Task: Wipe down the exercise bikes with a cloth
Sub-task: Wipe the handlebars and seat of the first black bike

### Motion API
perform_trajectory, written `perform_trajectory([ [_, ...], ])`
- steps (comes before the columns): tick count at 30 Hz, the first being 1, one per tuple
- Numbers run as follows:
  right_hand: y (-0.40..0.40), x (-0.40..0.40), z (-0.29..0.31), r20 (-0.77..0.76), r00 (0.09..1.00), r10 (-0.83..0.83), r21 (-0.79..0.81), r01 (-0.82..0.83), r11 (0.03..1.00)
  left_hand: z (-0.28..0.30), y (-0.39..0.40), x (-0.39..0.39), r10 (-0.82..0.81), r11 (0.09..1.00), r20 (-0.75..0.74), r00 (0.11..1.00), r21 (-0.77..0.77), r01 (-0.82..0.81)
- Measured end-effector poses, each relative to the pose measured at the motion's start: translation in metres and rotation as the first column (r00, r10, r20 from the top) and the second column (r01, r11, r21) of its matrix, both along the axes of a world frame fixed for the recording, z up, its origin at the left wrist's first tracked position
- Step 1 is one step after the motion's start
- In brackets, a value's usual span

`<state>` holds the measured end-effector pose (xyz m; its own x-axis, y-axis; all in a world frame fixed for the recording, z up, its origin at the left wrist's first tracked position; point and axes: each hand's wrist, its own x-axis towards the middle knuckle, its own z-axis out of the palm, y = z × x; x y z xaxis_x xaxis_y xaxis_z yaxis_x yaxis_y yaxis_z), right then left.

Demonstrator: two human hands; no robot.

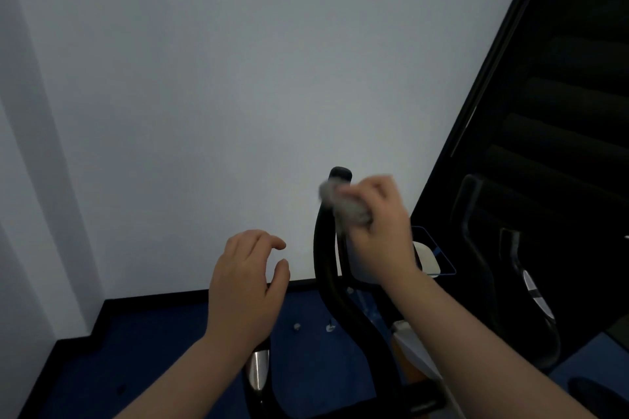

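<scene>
A pale wall (238, 78) backs blue floor (153, 350). The bike (326, 265) stands right of centre, its black bar rising to a rounded end. Your right hand (381, 231) presses the grey cloth (343, 202) against that bar, grip closed on it. Your left hand (245, 286) hovers loosely open, touching nothing.

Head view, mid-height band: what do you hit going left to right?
White wall → left hand, open and empty → black handlebar upright → right hand pressing the grey cloth on that bar → second bike's dark handlebar.
</scene>
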<state>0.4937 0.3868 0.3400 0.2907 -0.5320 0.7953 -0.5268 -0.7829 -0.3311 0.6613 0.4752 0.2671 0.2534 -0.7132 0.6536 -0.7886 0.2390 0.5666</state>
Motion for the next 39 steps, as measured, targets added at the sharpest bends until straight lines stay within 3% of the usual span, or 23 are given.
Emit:
perform_trajectory([
  [2, -0.017, 0.014, 0.014, 0.327, 0.945, 0.000, 0.123, -0.043, 0.992, 0.000, 0.000, 0.000, 0.002, 1.000, 0.000, 1.000, -0.001, -0.002],
  [4, -0.015, 0.030, -0.001, 0.506, 0.862, -0.009, 0.347, -0.194, 0.918, -0.001, 0.000, 0.000, 0.002, 1.000, -0.005, 1.000, 0.003, -0.002],
  [6, 0.004, 0.032, -0.030, 0.500, 0.860, -0.102, 0.462, -0.165, 0.871, -0.001, -0.001, 0.000, 0.002, 1.000, -0.024, 1.000, -0.004, -0.002],
  [9, 0.018, 0.016, -0.039, 0.470, 0.877, -0.103, 0.590, -0.225, 0.775, -0.001, -0.002, -0.001, -0.003, 1.000, -0.032, 0.999, -0.014, 0.003],
  [13, -0.009, 0.021, 0.004, 0.663, 0.740, -0.114, 0.539, -0.366, 0.759, -0.002, -0.003, -0.001, -0.003, 1.000, -0.024, 1.000, -0.007, 0.003],
  [14, -0.007, 0.028, 0.004, 0.656, 0.746, -0.113, 0.529, -0.347, 0.775, -0.002, -0.003, -0.001, -0.003, 1.000, -0.022, 1.000, -0.007, 0.003],
  [16, 0.009, 0.031, -0.015, 0.527, 0.837, -0.146, 0.552, -0.207, 0.807, -0.001, -0.003, -0.001, -0.005, 1.000, -0.024, 1.000, -0.011, 0.004],
  [19, 0.028, 0.009, -0.029, 0.383, 0.916, -0.121, 0.667, -0.184, 0.722, -0.001, -0.004, -0.001, -0.009, 1.000, -0.035, 0.999, -0.019, 0.008],
  [21, 0.020, 0.001, -0.015, 0.416, 0.901, -0.120, 0.682, -0.222, 0.697, -0.002, -0.005, -0.001, -0.009, 1.000, -0.037, 0.999, -0.019, 0.008],
  [23, 0.005, 0.011, 0.002, 0.488, 0.855, -0.174, 0.625, -0.203, 0.754, -0.003, -0.004, -0.001, -0.003, 1.000, -0.037, 0.999, -0.014, 0.002],
  [25, 0.005, 0.031, 0.001, 0.459, 0.866, -0.199, 0.552, -0.103, 0.827, -0.002, -0.004, -0.001, 0.001, 1.000, -0.030, 1.000, -0.002, -0.002],
  [30, 0.027, 0.007, -0.030, 0.072, 0.980, -0.187, 0.557, 0.116, 0.822, -0.002, -0.003, -0.002, -0.008, 1.000, -0.048, 0.999, -0.002, 0.008],
  [31, 0.030, 0.000, -0.027, 0.071, 0.986, -0.152, 0.505, 0.096, 0.857, -0.002, -0.003, -0.002, -0.008, 1.000, -0.050, 0.999, -0.001, 0.008],
  [33, 0.025, 0.000, -0.008, 0.062, 0.990, -0.124, 0.221, 0.107, 0.969, -0.002, -0.003, -0.001, -0.002, 1.000, -0.049, 0.999, 0.005, 0.002],
  [35, 0.014, 0.007, 0.009, -0.119, 0.977, -0.176, -0.044, 0.171, 0.984, -0.002, -0.002, -0.001, -0.001, 1.000, -0.037, 0.999, 0.008, 0.001],
  [37, 0.010, 0.013, 0.015, -0.270, 0.935, -0.229, -0.080, 0.215, 0.973, -0.002, -0.001, 0.000, -0.009, 1.000, -0.027, 1.000, 0.010, 0.009],
  [39, 0.014, 0.012, 0.003, -0.388, 0.908, -0.160, 0.008, 0.177, 0.984, -0.002, -0.001, 0.000, -0.009, 1.000, -0.025, 1.000, 0.013, 0.009],
])
